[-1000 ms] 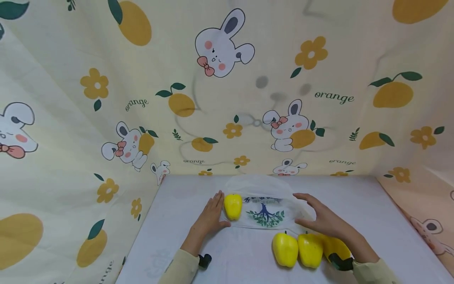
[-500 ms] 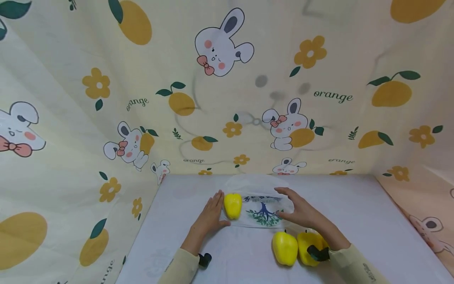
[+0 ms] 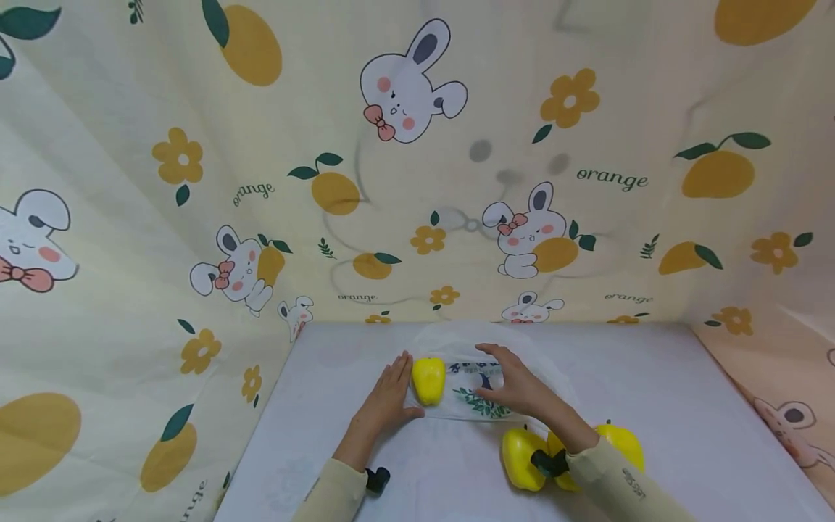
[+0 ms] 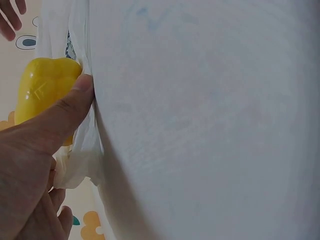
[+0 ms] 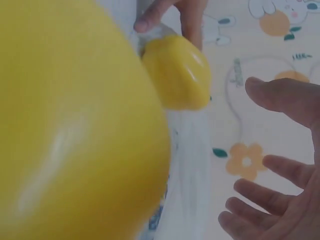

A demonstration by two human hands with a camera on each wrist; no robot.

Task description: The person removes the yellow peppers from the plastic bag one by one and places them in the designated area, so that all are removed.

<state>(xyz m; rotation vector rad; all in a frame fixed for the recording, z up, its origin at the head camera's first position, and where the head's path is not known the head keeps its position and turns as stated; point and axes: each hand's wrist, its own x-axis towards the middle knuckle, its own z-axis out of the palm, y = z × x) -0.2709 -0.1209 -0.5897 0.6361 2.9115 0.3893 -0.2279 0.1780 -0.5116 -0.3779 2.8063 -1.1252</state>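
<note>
A white plastic bag [image 3: 459, 417] with a tree print lies flat at the table's middle. On its left end rests a yellow bell pepper [image 3: 428, 381]. Beside that pepper is my left hand [image 3: 386, 397], fingers straight; in the left wrist view its thumb [image 4: 75, 102] lies against the pepper and bag edge. Over the bag's print hovers my right hand [image 3: 518, 384], thumb and fingers spread apart with nothing between them. Near its forearm stand more yellow bell peppers [image 3: 520, 458], partly covered by the sleeve; one pepper [image 5: 75, 130] looms large in the right wrist view.
A white-covered table [image 3: 430, 478] reaches back to a hanging cloth [image 3: 417, 181] printed with rabbits and oranges. A rightmost yellow pepper [image 3: 624, 444] shows beyond the right sleeve. Black wrist cameras [image 3: 377, 479] sit at both cuffs.
My right hand has moved left across the bag toward the pepper on it, its fingers still spread. My left hand and that pepper have stayed in place.
</note>
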